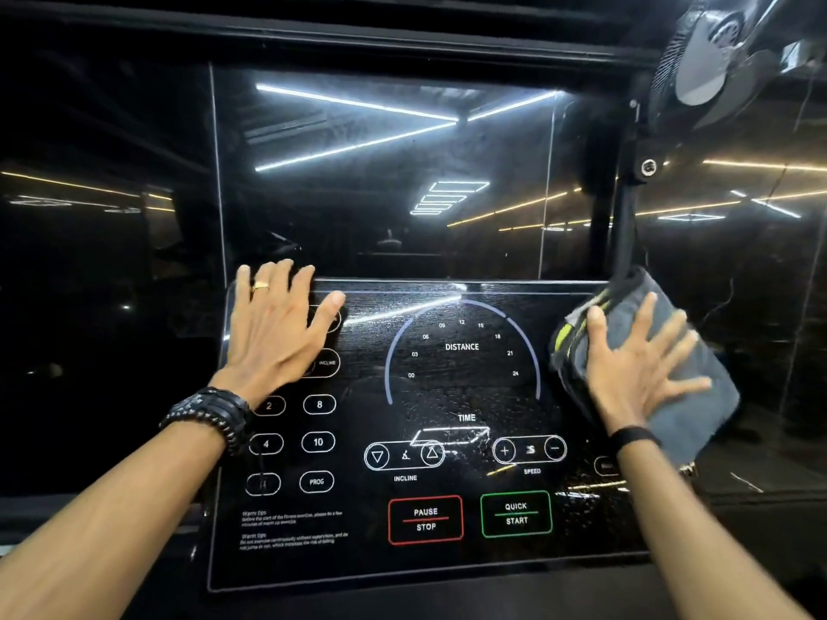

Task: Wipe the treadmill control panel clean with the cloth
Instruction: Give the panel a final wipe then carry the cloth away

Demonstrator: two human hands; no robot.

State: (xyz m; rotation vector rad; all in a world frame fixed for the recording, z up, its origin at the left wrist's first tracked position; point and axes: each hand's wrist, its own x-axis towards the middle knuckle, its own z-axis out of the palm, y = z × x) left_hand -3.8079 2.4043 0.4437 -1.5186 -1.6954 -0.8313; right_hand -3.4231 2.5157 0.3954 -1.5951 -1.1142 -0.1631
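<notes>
Right hand (637,373) flat, fingers spread, pressing folded grey microfibre cloth (689,396) at 3 o'clock edge of glossy black treadmill control panel (447,557); unwiped centre lies toward 9 o'clock; left hand (279,333) flat, bracing at 10 o'clock.

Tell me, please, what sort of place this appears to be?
Probably a gym: a glossy black treadmill control panel with DISTANCE, INCLINE and SPEED markings, a black wall fan, and dark glass reflecting ceiling strip lights. The right hand presses a grey cloth on it.

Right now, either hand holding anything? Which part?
Nothing is gripped. The right hand presses flat, fingers spread, on the middle of the folded grey cloth at the control panel right edge. The left hand rests flat on the panel, bare.
</notes>
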